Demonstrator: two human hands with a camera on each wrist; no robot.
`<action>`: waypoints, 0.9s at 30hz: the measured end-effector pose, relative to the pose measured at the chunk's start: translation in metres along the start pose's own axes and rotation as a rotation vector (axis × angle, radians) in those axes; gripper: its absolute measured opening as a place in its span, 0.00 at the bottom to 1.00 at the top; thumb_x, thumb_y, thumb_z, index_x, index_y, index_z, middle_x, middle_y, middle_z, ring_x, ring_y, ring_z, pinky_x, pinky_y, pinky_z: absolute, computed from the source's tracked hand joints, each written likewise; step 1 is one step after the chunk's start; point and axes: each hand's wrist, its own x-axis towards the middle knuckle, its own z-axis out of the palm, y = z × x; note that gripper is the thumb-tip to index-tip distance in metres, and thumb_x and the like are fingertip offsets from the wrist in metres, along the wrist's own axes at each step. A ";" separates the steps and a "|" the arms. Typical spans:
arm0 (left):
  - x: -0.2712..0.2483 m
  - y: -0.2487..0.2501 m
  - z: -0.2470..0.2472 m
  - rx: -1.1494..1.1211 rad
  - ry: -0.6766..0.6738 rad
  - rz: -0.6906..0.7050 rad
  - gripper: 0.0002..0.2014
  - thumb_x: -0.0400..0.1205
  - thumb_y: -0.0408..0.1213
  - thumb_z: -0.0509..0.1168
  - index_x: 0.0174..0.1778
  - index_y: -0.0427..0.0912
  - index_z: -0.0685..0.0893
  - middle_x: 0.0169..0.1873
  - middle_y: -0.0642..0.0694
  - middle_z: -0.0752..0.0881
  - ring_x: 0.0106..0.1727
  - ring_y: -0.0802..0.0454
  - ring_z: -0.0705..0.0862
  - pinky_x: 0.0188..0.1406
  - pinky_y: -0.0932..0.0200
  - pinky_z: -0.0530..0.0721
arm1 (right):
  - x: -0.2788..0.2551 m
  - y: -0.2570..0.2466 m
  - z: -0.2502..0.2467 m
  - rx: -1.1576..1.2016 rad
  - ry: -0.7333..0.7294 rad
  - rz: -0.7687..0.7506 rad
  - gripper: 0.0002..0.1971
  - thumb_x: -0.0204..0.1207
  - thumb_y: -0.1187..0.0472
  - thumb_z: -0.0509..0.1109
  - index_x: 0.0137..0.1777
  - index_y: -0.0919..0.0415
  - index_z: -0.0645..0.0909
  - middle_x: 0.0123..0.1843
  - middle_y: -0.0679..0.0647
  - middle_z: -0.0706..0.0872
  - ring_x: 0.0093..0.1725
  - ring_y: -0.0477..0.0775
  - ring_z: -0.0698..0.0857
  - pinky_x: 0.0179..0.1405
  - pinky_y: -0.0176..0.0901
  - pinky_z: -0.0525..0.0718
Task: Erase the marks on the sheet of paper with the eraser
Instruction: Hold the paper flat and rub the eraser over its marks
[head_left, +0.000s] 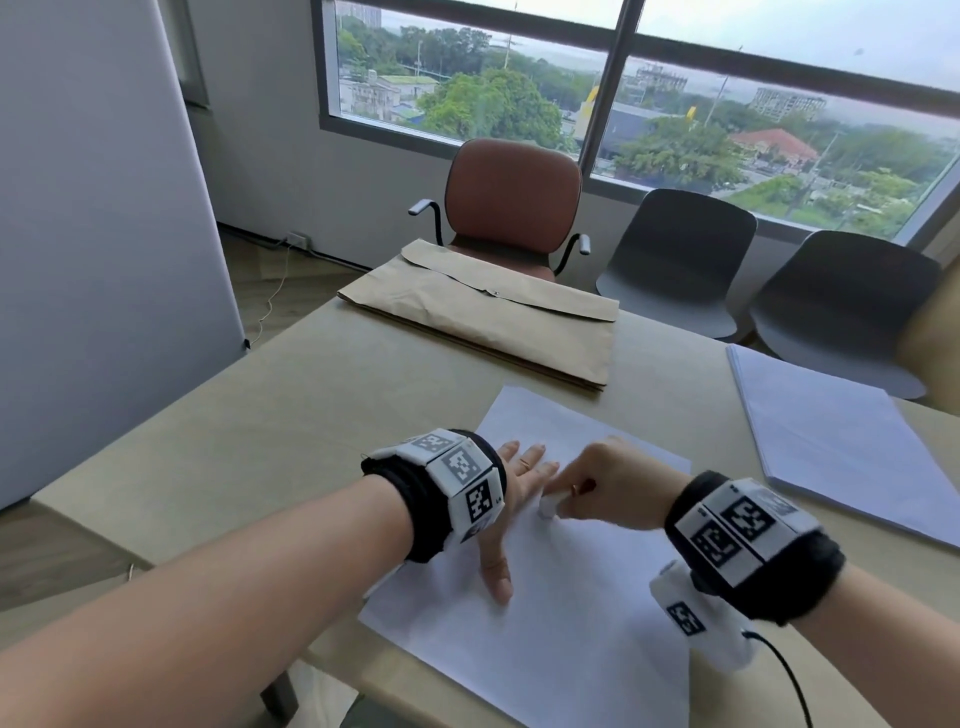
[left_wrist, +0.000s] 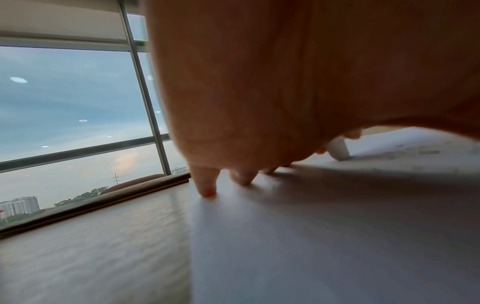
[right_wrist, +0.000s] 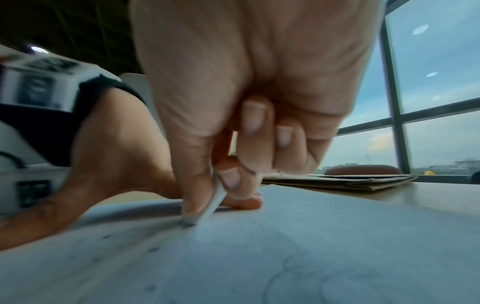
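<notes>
A: Which way does the eraser (head_left: 548, 506) point?

B: It's a small white block, pinched between the thumb and fingers of the right hand (head_left: 605, 488). In the right wrist view it stands steeply, leaning a little, with its long axis running from the fingertips down to the sheet of paper (head_left: 545, 613), lower end touching the sheet.

A: And the sheet?

B: It lies flat on the beige table (head_left: 249, 415), turned at an angle to the near table edge, long axis running from the near right toward the far left corner. The eraser meets it in the far half, just beside the left hand (head_left: 511, 499).

A: What's that hand doing?

B: It's spread flat, fingers straight, pressing the sheet down near its left edge, grasping nothing. Its fingertips lie right next to the eraser.

A: Any marks?

B: The right wrist view shows faint pencil curves (right_wrist: 298, 273) and dark specks (right_wrist: 153, 249) on the paper nearer the camera than the eraser.

A: What else is around?

B: A brown paper envelope (head_left: 488, 317) lies at the far side, well apart. A stack of white paper (head_left: 841, 447) sits to the right, near the sheet but not touching. Beyond the table stand a brown armchair (head_left: 511, 197) and two grey chairs (head_left: 680, 249).

A: Room to move?

B: Bare paper stretches toward the near edge; the sheet's near corner reaches the table's edge.
</notes>
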 end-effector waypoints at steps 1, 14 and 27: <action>0.000 0.000 0.000 -0.002 0.001 0.002 0.68 0.65 0.57 0.77 0.80 0.49 0.26 0.81 0.49 0.28 0.82 0.46 0.30 0.82 0.38 0.40 | 0.000 -0.001 0.002 -0.007 0.048 0.001 0.12 0.74 0.56 0.69 0.56 0.52 0.88 0.26 0.44 0.77 0.26 0.42 0.72 0.29 0.27 0.68; -0.006 0.000 -0.002 0.006 -0.028 0.003 0.66 0.66 0.59 0.76 0.80 0.50 0.27 0.81 0.51 0.29 0.82 0.49 0.32 0.82 0.36 0.44 | -0.045 0.006 0.023 0.201 0.008 -0.001 0.15 0.77 0.51 0.65 0.49 0.62 0.86 0.32 0.53 0.81 0.22 0.40 0.75 0.28 0.24 0.73; -0.015 -0.017 -0.003 -0.027 -0.062 -0.018 0.67 0.66 0.56 0.77 0.80 0.50 0.27 0.80 0.52 0.28 0.82 0.51 0.30 0.82 0.39 0.40 | -0.026 0.016 0.008 0.330 0.184 0.091 0.13 0.75 0.53 0.69 0.38 0.62 0.86 0.30 0.46 0.84 0.24 0.45 0.83 0.22 0.22 0.72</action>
